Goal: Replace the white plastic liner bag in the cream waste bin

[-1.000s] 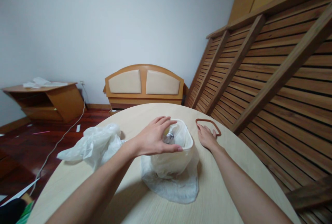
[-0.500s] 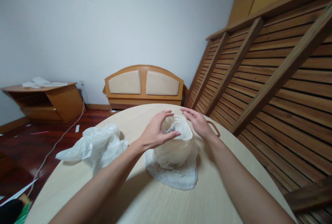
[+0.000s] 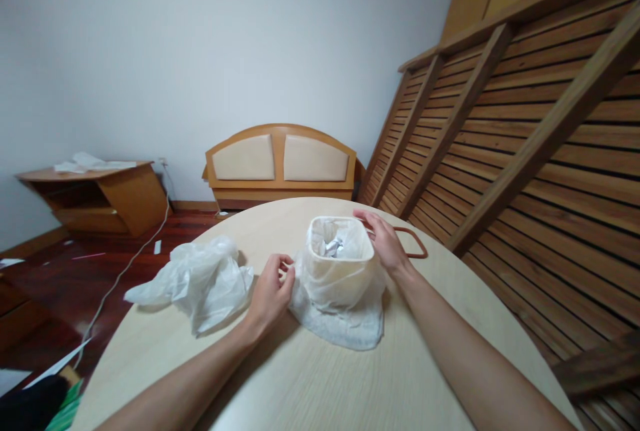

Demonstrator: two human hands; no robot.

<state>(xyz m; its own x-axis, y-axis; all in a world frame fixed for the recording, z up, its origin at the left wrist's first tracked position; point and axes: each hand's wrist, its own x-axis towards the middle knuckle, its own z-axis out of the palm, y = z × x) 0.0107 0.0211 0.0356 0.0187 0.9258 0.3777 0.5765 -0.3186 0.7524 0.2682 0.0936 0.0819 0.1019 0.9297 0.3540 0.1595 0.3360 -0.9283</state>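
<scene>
Here, a pale bin [image 3: 345, 258] wrapped in thin plastic

In the head view, the bin stands upright at mid-frame on a round table [image 3: 310, 391], its whitish bag [image 3: 345, 334] spreading round the foot, a silvery crumpled piece [image 3: 334, 246] inside. The left hand [image 3: 273, 288], lower centre-left, curls its fingers by the bag's left edge; whether they pinch it cannot be told. The right hand [image 3: 384, 239], right of centre, is loosely spread beside the rim, near a brown frame [image 3: 418, 256]
</scene>
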